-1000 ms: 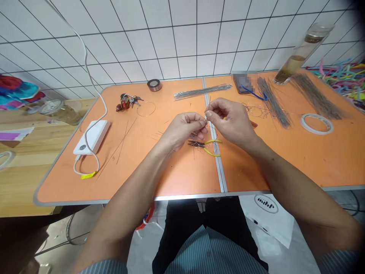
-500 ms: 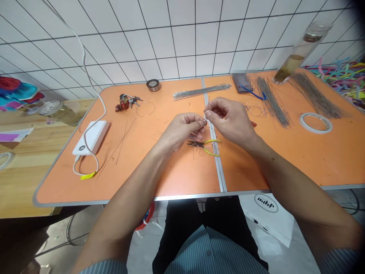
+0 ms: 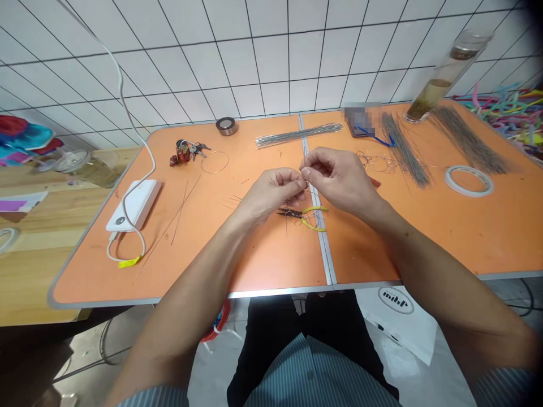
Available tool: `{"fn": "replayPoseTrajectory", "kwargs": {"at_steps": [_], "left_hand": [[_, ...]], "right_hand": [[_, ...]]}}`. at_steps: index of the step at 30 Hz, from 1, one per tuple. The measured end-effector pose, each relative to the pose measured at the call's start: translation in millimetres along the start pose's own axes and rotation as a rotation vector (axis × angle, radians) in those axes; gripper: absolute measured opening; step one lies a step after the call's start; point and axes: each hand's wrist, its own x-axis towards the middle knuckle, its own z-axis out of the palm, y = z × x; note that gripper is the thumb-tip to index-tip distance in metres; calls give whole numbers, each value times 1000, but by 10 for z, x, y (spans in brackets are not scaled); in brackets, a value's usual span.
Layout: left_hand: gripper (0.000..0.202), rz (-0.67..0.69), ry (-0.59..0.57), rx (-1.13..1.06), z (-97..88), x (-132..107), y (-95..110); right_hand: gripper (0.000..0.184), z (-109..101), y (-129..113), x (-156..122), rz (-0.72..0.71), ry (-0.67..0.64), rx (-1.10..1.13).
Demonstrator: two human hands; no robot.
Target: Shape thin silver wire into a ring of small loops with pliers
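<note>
Over the middle of the orange table (image 3: 263, 265), my left hand (image 3: 278, 191) pinches a thin wire (image 3: 306, 185) between thumb and fingers. My right hand (image 3: 333, 174) is closed on the same wire, its fingertips touching or almost touching those of the left. Much of the wire is hidden by the fingers, so its full shape cannot be made out. Just below the hands lie pliers with yellow handles (image 3: 314, 209) and dark jaws, with thin bent wires around them.
Wire bundles (image 3: 299, 135) lie at the back and right. A tape roll (image 3: 227, 126), keys (image 3: 195, 150), a white power bank (image 3: 134, 206) with cable, a white tape ring (image 3: 469, 181), a phone (image 3: 360, 124) and a glass bottle (image 3: 436, 93) surround the work area.
My right hand has shifted slightly left, closer to the left fingertips. The left hand holds nearly the same place, and the view has moved a little.
</note>
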Motion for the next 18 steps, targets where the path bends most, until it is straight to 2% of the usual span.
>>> {"fn": "replayPoseTrajectory", "kwargs": {"at_steps": [5, 13, 18], "left_hand": [[31, 42, 13, 16, -30, 17, -40], [8, 25, 61, 31, 0, 22, -7], [15, 38, 69, 74, -2, 12, -1]], "right_hand": [[7, -16, -14, 9, 9, -14, 4], [7, -32, -21, 21, 21, -28, 0], [7, -34, -47, 19, 39, -38, 1]]}}
